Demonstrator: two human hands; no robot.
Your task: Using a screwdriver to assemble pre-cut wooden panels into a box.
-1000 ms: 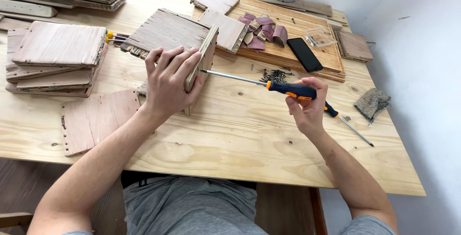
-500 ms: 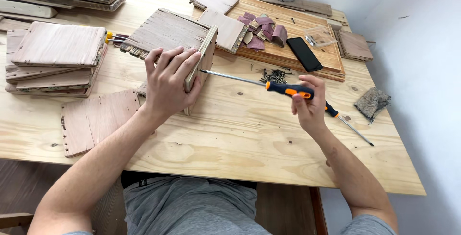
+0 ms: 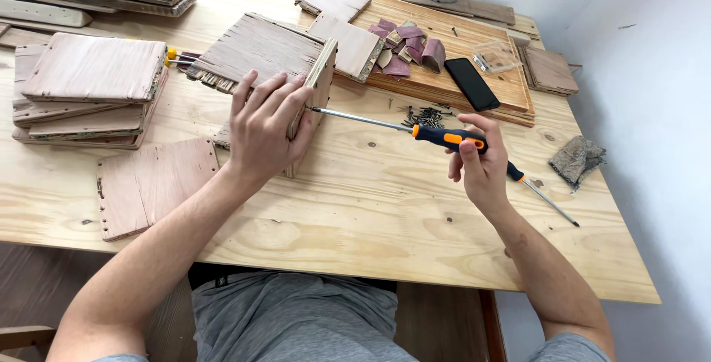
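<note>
Quick count of the bench: two hands, two screwdrivers, one phone, one pile of dark screws, and one plywood worktable (image 3: 355, 214) under all of it. The left hand (image 3: 263, 129) is wrapped over the top of a small wooden box (image 3: 315, 92) that stands on edge near the middle of the table, fingers (image 3: 285, 99) spread flat across its near face and curled onto the upper edge, so it's clamped firm. The right hand (image 3: 478, 169) is closed around the orange-and-black handle of the screwdriver (image 3: 444, 137), thumb and fingertips pinching it from below, with the long steel shaft running left until its tip meets the box's side panel just beside the left fingers. The second screwdriver (image 3: 544, 198) lies loose on the table, poking out behind the right wrist. The screws (image 3: 426, 116) sit just past the shaft, and the black phone (image 3: 471, 84) rests on a wooden board (image 3: 444, 32) with some sandpaper scraps (image 3: 404, 44). A stack of wooden panels (image 3: 89, 88) sits at far left.
</note>
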